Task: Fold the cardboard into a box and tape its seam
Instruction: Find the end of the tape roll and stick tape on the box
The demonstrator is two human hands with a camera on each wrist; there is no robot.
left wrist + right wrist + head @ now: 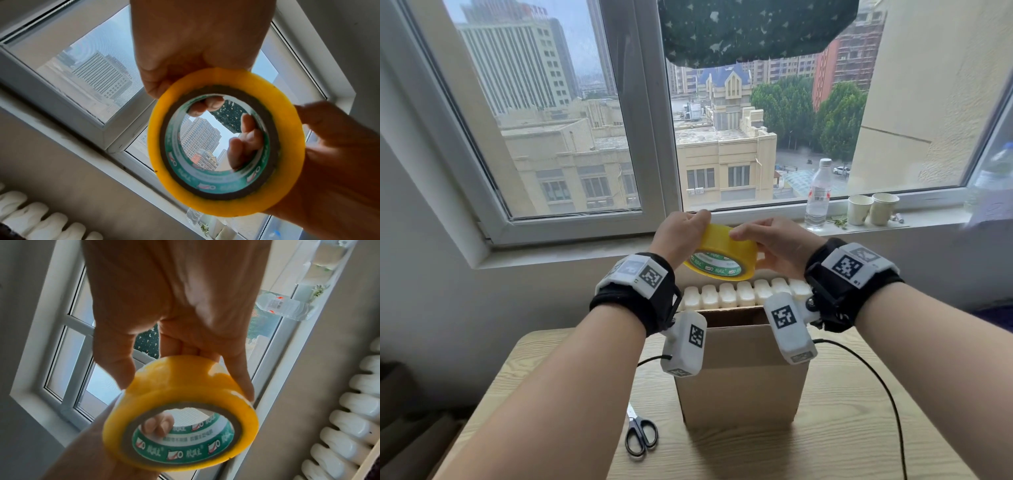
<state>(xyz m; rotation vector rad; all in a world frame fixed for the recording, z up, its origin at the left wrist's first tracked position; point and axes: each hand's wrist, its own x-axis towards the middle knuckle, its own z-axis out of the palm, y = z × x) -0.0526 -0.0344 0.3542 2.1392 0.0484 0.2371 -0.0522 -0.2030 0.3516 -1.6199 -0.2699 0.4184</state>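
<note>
A yellow tape roll with a green printed core is held up in front of the window by both hands. My left hand grips its left side, fingers curled over the rim and into the core. My right hand holds the right side with the fingers lying along the outer band. The left wrist view looks through the tape roll, with fingertips inside the core. The right wrist view has the tape roll between thumb and fingers. Below the hands a brown cardboard box stands upright on the wooden table.
Black-handled scissors lie on the table left of the box. A white radiator runs behind the box. On the windowsill stand a water bottle and two paper cups. A black cable trails over the table's right side.
</note>
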